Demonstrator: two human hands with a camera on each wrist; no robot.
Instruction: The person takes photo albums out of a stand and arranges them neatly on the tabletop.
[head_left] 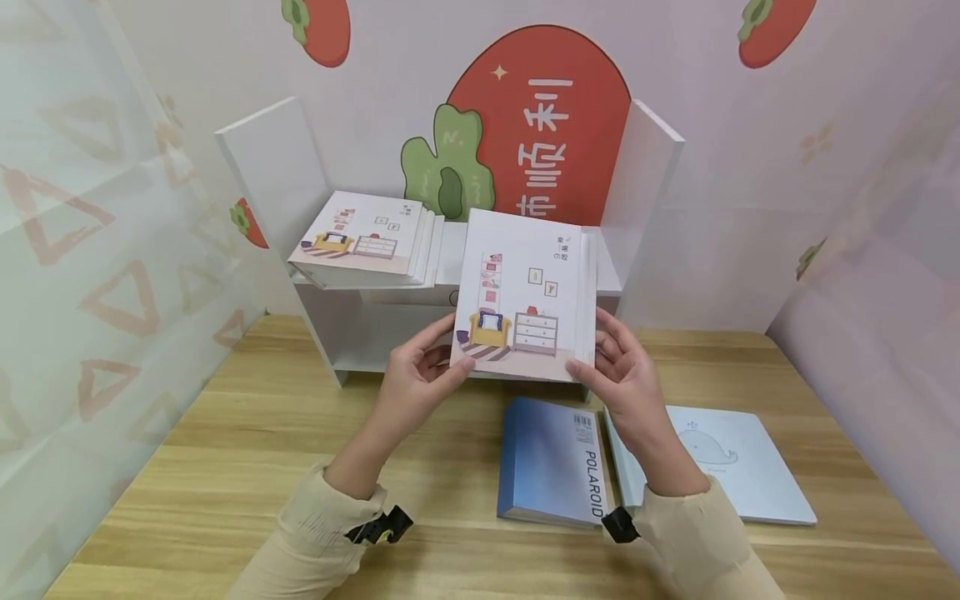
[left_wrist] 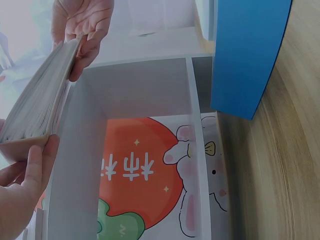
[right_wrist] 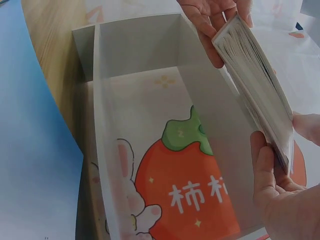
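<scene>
My left hand point(head_left: 420, 367) and right hand point(head_left: 630, 379) grip a thick white photo album point(head_left: 517, 275) by its lower corners, thumbs on the cover and fingers behind. The cover is printed with a yellow armchair, a drawer chest and small pictures. It is held tilted up in front of a white desktop shelf point(head_left: 345, 354), above its upper board. In the right wrist view, the page edges of the album point(right_wrist: 255, 85) show between both hands. At the left of the upper board lies a similar white album point(head_left: 360, 237), with more white edges beside it.
On the wooden table point(head_left: 225, 467), a blue album marked POLAROID point(head_left: 551, 467) lies front of the shelf's right side. A pale blue book with a whale point(head_left: 742, 467) lies right of it, partly behind my right forearm. The shelf's side panels point(head_left: 648, 183) rise at both ends.
</scene>
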